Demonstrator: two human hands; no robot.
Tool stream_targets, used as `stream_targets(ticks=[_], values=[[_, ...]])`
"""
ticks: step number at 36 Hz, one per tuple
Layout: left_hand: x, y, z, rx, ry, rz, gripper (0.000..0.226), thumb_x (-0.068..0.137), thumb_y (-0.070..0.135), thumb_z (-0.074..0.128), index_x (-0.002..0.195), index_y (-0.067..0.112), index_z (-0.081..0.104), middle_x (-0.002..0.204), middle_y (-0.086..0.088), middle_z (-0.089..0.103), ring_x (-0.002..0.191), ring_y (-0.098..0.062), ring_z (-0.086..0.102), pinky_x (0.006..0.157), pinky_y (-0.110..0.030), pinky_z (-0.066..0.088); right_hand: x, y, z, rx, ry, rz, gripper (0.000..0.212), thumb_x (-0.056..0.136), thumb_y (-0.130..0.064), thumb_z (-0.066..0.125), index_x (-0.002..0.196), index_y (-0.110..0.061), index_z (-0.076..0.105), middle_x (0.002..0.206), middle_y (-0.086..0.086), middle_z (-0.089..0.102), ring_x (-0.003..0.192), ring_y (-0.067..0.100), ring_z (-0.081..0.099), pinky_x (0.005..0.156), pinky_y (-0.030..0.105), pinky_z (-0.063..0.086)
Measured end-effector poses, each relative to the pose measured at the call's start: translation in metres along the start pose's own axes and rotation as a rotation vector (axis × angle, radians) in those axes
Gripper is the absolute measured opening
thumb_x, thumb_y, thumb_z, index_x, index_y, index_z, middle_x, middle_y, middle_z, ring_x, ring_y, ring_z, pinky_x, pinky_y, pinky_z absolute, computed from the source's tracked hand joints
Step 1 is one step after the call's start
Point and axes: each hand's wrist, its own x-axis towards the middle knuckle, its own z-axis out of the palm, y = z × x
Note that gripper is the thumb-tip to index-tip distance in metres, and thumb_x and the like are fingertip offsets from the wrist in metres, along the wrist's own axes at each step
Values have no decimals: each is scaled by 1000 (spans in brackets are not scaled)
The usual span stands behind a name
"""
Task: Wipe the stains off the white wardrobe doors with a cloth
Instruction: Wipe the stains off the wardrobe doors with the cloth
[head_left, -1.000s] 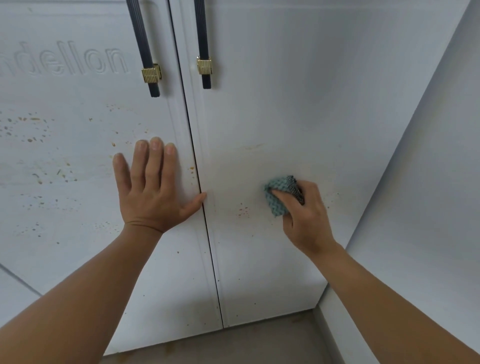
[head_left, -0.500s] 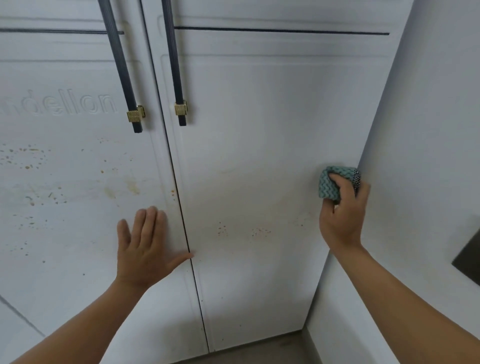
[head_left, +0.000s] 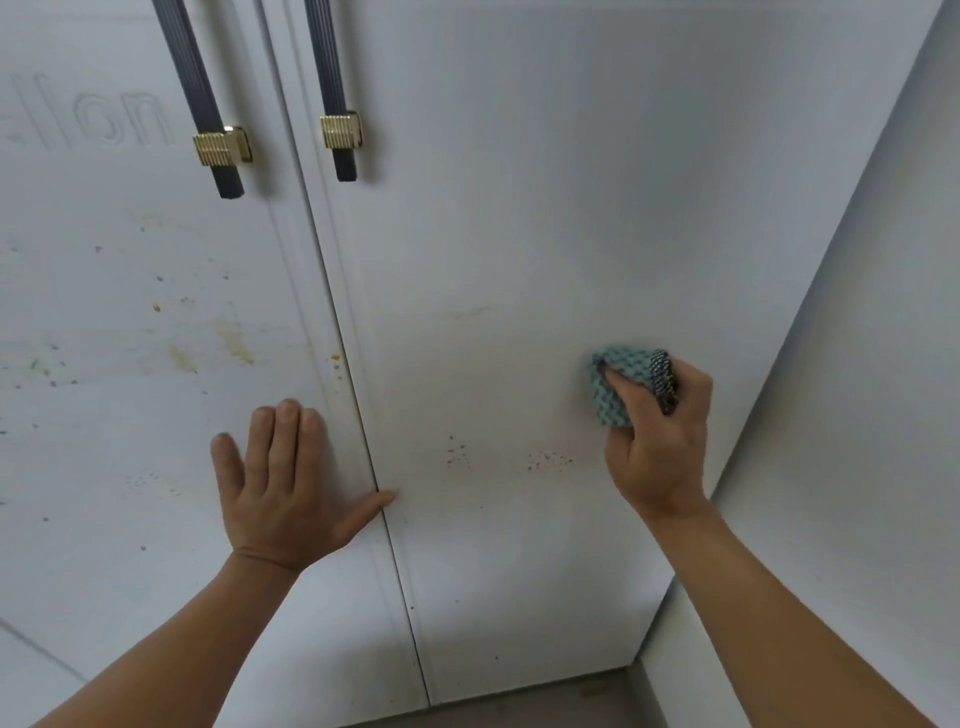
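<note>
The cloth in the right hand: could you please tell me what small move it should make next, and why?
Probably a short sweep down and leftward. The right hand grips the cloth against the right door, and the nearest brown specks sit just below and left of it, not yet wiped.

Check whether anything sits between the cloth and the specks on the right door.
Nothing visible does. The right hand grips the cloth against the right door; the specks lie lower left of it, bare panel between. The left hand rests on the left door.
</note>
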Motion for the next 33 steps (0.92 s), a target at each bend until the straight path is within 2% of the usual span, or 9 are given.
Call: stream_targets(ticks=[4, 10, 14, 19, 21, 24, 26, 30, 33], values=[[0, 2, -1, 11, -3, -5, 121, 71, 93, 54, 142, -5, 47, 153, -24, 38, 152, -38, 29, 111, -64, 32, 7, -13, 5, 23, 185, 324, 33, 90, 3, 51, 120, -1, 64, 117, 33, 47, 108, 44, 53, 93, 51, 53], [0, 1, 1, 3, 2, -7, 124, 72, 92, 55, 146, -6, 45, 155, -25, 36, 149, -40, 32, 112, -65, 31, -9, -30, 11, 63, -53, -50, 34, 90, -5, 52, 122, -15, 59, 126, 13, 41, 109, 40, 49, 89, 46, 54], [-1, 2, 2, 4, 19, -3, 128, 73, 92, 55, 153, -6, 39, 158, -25, 35, 154, -38, 26, 115, -64, 27, -8, -30, 11, 51, 37, 146, 37, 87, 2, 55, 121, -10, 63, 124, 11, 42, 107, 45, 54, 85, 54, 54], [-1, 2, 2, 7, 26, -6, 123, 71, 91, 57, 144, -6, 46, 155, -25, 37, 155, -37, 25, 117, -63, 25, -17, -35, 10, 59, -100, -76, 34, 86, -1, 53, 113, -9, 72, 121, 12, 45, 103, 37, 51, 80, 47, 52], [-1, 3, 2, 5, 31, 3, 122, 72, 91, 57, 145, -6, 45, 156, -25, 36, 155, -38, 25, 119, -62, 22, -11, -28, 3, 56, -24, 24, 33, 86, 2, 56, 112, -4, 74, 120, 13, 46, 103, 39, 53, 86, 46, 52], [0, 2, 2, 6, 35, -4, 125, 72, 91, 56, 150, -6, 42, 157, -24, 35, 155, -37, 23, 121, -61, 20, 7, -6, -12, -1, 188, 236, 35, 86, 7, 55, 117, 0, 69, 115, 28, 48, 103, 41, 55, 102, 30, 45], [0, 2, 2, 1, 39, -1, 128, 72, 92, 56, 153, -5, 39, 157, -24, 35, 155, -37, 24, 121, -61, 20, 22, 15, -22, -37, 263, 333, 38, 86, 10, 53, 119, 2, 68, 113, 35, 49, 105, 43, 56, 99, 37, 50], [0, 2, 2, -5, 54, -1, 124, 71, 91, 58, 148, -5, 44, 155, -24, 37, 155, -36, 24, 119, -61, 24, 28, 35, -25, -57, 300, 449, 37, 91, 6, 49, 125, 4, 64, 119, 34, 48, 109, 42, 57, 99, 31, 49], [-1, 2, 3, -8, 65, 0, 129, 71, 91, 59, 153, -6, 38, 157, -24, 35, 154, -37, 25, 119, -62, 23, 8, 20, -14, -60, 219, 344, 37, 90, 4, 50, 123, 2, 65, 118, 33, 48, 106, 45, 56, 100, 37, 48]])
